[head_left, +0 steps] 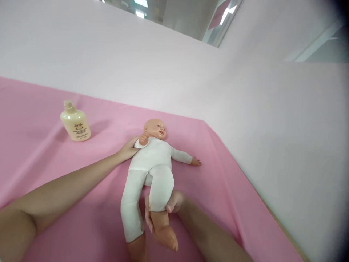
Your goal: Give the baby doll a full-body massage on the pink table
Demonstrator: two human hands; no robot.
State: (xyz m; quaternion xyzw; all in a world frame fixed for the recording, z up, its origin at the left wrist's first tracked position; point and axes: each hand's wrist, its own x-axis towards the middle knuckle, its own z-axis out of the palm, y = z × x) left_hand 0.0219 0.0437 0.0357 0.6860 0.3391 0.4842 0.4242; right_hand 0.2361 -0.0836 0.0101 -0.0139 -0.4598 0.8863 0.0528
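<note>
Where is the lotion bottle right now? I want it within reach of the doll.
In the head view, the lotion bottle stands upright on the pink cloth at far left, beyond the left hand and left of the doll, touching neither.

Your hands on a baby doll, mid-frame.
Your right hand [171,203] grips the doll [152,160] by its raised leg; your left hand [128,149] touches its shoulder. A lotion bottle [75,122] stands upper left on the pink cloth [40,163].

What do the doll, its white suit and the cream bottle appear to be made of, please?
Doll: smooth, slightly glossy head and feet, probably vinyl or plastic. White suit: matte, wrinkled, looks like soft fabric. Bottle: opaque cream with a faint sheen, likely plastic.
</note>
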